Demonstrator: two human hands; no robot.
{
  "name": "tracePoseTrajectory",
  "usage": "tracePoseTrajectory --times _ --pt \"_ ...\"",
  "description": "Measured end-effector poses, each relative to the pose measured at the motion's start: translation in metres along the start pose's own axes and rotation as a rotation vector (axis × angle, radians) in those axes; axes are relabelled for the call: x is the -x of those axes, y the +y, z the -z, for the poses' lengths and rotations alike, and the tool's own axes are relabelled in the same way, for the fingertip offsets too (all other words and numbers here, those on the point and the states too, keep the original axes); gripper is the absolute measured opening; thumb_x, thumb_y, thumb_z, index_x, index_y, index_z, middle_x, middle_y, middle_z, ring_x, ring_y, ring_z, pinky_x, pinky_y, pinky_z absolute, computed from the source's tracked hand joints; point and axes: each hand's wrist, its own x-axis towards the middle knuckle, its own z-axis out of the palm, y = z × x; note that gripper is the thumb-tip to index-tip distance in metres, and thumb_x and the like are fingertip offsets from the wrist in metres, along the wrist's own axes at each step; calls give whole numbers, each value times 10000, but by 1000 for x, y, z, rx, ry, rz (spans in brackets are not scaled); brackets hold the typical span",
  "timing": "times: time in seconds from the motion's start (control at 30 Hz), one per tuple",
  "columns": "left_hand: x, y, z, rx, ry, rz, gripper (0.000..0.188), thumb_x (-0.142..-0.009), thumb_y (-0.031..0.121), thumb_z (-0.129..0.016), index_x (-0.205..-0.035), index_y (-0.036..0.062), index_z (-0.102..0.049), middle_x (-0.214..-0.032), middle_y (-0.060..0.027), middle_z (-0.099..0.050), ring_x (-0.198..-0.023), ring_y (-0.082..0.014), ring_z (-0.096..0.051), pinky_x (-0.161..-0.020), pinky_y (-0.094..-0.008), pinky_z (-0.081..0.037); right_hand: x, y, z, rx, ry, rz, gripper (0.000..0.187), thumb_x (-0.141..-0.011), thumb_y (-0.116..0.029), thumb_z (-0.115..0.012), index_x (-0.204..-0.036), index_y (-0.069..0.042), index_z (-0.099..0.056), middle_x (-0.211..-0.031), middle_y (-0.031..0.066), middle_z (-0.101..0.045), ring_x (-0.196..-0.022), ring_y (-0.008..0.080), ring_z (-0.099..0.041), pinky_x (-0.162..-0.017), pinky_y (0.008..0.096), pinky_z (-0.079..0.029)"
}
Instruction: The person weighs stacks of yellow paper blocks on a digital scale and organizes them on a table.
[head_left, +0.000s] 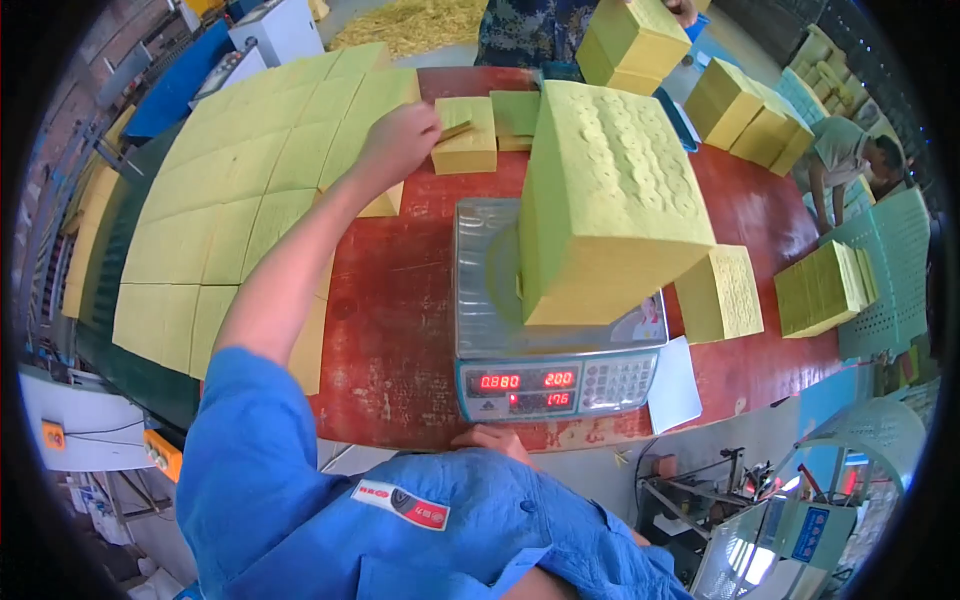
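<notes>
My left hand [400,140] reaches forward across the table, its fingers closed on one end of a thin bundle of yellow paper [456,130]. That bundle lies over a yellow paper block [465,158]. My right hand [497,441] rests at the table's near edge below the scale, fingers lying loosely and partly hidden by my blue shirt; nothing shows in it. A tall stack of yellow paper [600,220] with a bumpy, embossed top stands on the digital scale [485,290], whose red display [527,390] is lit.
Many yellow blocks [230,235] cover the left side of the red table [385,330]. More blocks [720,295] stand right of the scale, beside a white sheet [676,388]. Across the table a person [530,35] handles a paper stack [635,45]; another person [838,160] bends at the right.
</notes>
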Motion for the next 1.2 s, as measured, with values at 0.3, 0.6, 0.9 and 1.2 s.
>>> tracePoseTrajectory --times 0.3,0.6,0.9,1.2 --pt "230 218 88 309 20 351 67 -792 10 -642 -813 12 -579 -969 -159 -635 -926 -316 -625 -789 -391 -495 -11 -62 49 -1195 -51 -569 618 -990 -449 -473 -1410 -4 -389 -1245 140 -567 -1112 262 -576 -907 398 -497" --pt "334 341 33 -206 71 203 292 -763 129 -665 -1029 24 -605 -1169 -137 -607 -1154 -292 -559 -1030 -437 -393 -10 -55 35 -771 -233 -540 477 -887 -64 -540 -1349 21 -457 -1194 135 -602 -1086 203 -557 -932 334 -456" --pt "263 318 85 1038 286 1063 324 -919 184 -556 -1135 -52 -607 -985 -45 -657 -807 -120 -589 -708 -271 -464 -34 -138 123 -677 -151 -215 436 -943 -34 -480 -1368 18 -396 -1184 120 -585 -1084 152 -528 -935 291 -425" --pt "22 247 131 1046 153 629 246 -908 299 -631 -904 54 -605 -737 -23 -625 -600 -102 -572 -491 -224 -411 -137 -215 274 -110 425 54 419 -841 -83 -674 -1207 79 -550 -822 85 -654 -676 94 -588 -561 237 -453"
